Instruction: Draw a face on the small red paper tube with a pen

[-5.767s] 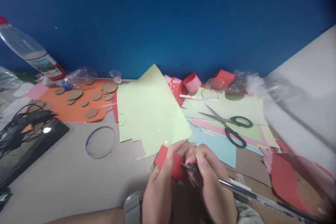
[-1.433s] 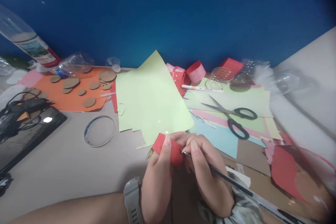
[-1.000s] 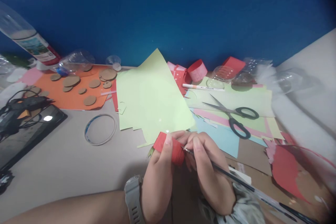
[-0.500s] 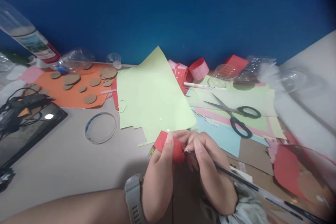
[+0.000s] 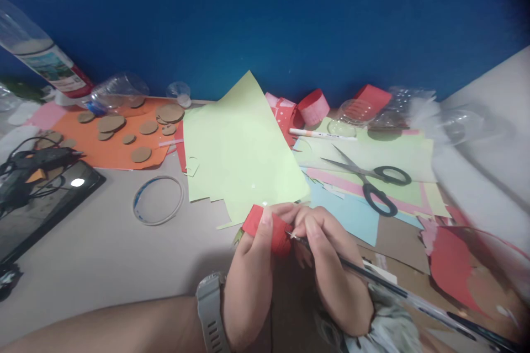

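Red paper (image 5: 280,240) sits low in the middle of your view, raised between your two hands. Your left hand (image 5: 249,278) has it pinched: the thumb lies flat across its face, and the fingers behind it are mostly hidden. A green scrap (image 5: 238,237) pokes out on the left side of that grip, and a grey watch (image 5: 210,309) circles your left wrist. Your right hand (image 5: 327,240) is closed around the pen (image 5: 372,276), thumb and fingertips drawn together near its tip, with the long shaft slanting down to the right. The tip is at the right edge of the red paper; you cannot tell here whether it touches or goes in.

Just beyond your hands lies the green sheet (image 5: 240,154). To its right, the scissors (image 5: 364,172) rest with blades spread on layered sheets, and a marker (image 5: 323,135) lies farther back, near a curled pink ring (image 5: 313,107). To the left of the green sheet, cardboard discs (image 5: 141,154) are scattered on the orange sheet (image 5: 105,155), and a tape ring (image 5: 138,207) lies flat on the table (image 5: 157,259), nearer you.
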`<state>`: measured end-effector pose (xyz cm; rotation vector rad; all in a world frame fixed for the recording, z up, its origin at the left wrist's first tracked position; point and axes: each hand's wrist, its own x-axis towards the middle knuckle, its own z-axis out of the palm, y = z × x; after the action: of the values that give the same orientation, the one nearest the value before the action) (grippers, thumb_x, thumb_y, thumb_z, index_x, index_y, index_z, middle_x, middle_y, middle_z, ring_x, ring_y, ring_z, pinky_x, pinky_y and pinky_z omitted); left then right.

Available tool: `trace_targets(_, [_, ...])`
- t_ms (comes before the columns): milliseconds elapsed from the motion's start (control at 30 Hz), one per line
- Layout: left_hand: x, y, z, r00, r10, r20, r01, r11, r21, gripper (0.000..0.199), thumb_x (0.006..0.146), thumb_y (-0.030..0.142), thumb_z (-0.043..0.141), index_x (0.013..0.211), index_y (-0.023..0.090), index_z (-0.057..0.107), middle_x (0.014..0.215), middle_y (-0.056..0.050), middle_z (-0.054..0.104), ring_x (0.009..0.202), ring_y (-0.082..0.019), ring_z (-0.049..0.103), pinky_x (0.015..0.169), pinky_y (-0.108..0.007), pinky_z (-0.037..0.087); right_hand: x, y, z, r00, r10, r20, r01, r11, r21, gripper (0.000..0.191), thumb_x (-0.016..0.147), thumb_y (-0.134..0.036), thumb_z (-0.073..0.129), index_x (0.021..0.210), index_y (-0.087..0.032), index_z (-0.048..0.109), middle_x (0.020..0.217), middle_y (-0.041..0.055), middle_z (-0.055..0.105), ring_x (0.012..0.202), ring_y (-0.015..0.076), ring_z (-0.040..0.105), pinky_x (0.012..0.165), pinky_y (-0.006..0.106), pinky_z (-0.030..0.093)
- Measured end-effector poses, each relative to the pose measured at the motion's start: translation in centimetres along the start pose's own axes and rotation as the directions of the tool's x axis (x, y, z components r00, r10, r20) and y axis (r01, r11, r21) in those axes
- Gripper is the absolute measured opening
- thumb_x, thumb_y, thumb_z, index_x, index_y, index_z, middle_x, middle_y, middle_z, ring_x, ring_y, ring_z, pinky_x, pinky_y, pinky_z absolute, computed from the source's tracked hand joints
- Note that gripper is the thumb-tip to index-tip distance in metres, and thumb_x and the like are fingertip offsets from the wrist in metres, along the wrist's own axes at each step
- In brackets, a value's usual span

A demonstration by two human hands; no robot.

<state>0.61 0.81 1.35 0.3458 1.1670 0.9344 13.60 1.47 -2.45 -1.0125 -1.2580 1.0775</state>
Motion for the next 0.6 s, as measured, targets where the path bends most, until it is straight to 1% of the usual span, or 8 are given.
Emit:
trace_targets(100, [0.18,-0.28,-0.23,1.000,-0.004,-0.014,0.004,0.999,0.039,0.047,0.119,0.063,0.064,0.121,0.024,0.090,0.123,-0.014,0.093,0.128,-0.041,0.081,0.124,-0.055,0.058,0.09,-0.17,0.14,1.000,0.006,-0.026,-0.007,1.000,-0.009,0.043,0.130,-0.047,0.063,0.091,-0.030,0.069,0.090,0.0014,0.076,0.100,0.0263,0.084,0.094,0.038,0.071])
trace_targets(167, [0.30,-0.38,-0.26,0.999,0.000,-0.038,0.003,0.998,0.066,0.049,0.119,0.066,0.063,0.124,0.025,0.091,0.121,-0.013,0.093,0.126,-0.040,0.081,0.125,-0.055,0.058,0.11,-0.24,0.13,1.000,0.010,-0.029,-0.011,1.000,-0.029,0.043,0.130,-0.048,0.063,0.091,-0.030,0.070,0.091,0.0012,0.076,0.100,0.0254,0.084,0.093,0.036,0.070])
trace_targets(233, [0.33,-0.35,-0.20,0.999,0.006,-0.043,-0.003,0.998,0.071,0.050,0.119,0.067,0.064,0.121,0.025,0.091,0.120,-0.013,0.092,0.126,-0.040,0.080,0.126,-0.054,0.058,0.08,-0.19,-0.01,1.000,0.013,-0.017,-0.013,0.999,-0.042,0.043,0.131,-0.048,0.062,0.092,-0.030,0.070,0.094,0.0018,0.079,0.104,0.0252,0.084,0.094,0.035,0.070])
trace_targets(300, [0.29,-0.25,-0.11,1.000,0.005,-0.027,-0.004,0.999,0.048,0.051,0.120,0.066,0.062,0.115,0.024,0.090,0.120,-0.013,0.092,0.125,-0.040,0.080,0.124,-0.053,0.058,0.01,-0.08,-0.17,1.000,0.013,0.001,-0.013,0.999,-0.045,0.042,0.131,-0.046,0.061,0.093,-0.030,0.069,0.095,0.0019,0.080,0.107,0.0251,0.084,0.096,0.035,0.070])
trace_targets(367, [0.22,-0.16,-0.08,1.000,0.002,-0.002,-0.002,1.000,0.031,0.051,0.121,0.064,0.060,0.111,0.023,0.089,0.120,-0.014,0.092,0.124,-0.040,0.080,0.121,-0.054,0.058,-0.04,-0.01,-0.26,1.000,0.014,0.008,-0.014,0.999,-0.034,0.042,0.131,-0.045,0.062,0.092,-0.030,0.068,0.096,0.0023,0.080,0.108,0.0260,0.085,0.096,0.036,0.070])
trace_targets(433, [0.20,-0.13,-0.15,1.000,-0.001,0.006,0.000,0.999,0.045,0.050,0.121,0.063,0.060,0.113,0.023,0.090,0.121,-0.014,0.092,0.125,-0.040,0.080,0.123,-0.054,0.057,-0.05,-0.04,-0.24,1.000,0.022,0.010,-0.022,1.000,-0.023,0.043,0.131,-0.045,0.060,0.091,-0.030,0.067,0.097,0.0034,0.082,0.108,0.0275,0.085,0.096,0.038,0.070])
trace_targets(500, [0.22,-0.14,-0.27,1.000,-0.003,-0.009,0.004,0.997,0.071,0.050,0.120,0.064,0.061,0.116,0.024,0.091,0.123,-0.013,0.093,0.129,-0.041,0.080,0.127,-0.055,0.056,-0.01,-0.15,-0.16,1.000,0.025,0.013,-0.024,0.999,-0.022,0.044,0.131,-0.046,0.059,0.091,-0.030,0.065,0.098,0.0043,0.084,0.108,0.0288,0.085,0.095,0.041,0.071])
trace_targets(600, [0.27,-0.20,-0.44,0.999,-0.026,-0.031,0.028,0.996,0.088,0.055,0.119,0.070,0.062,0.115,0.024,0.092,0.122,-0.015,0.093,0.130,-0.043,0.081,0.128,-0.058,0.056,0.10,-0.37,-0.05,1.000,0.006,0.025,-0.005,0.999,-0.045,0.045,0.131,-0.048,0.060,0.090,-0.030,0.064,0.096,0.0047,0.084,0.109,0.0299,0.086,0.093,0.041,0.071])
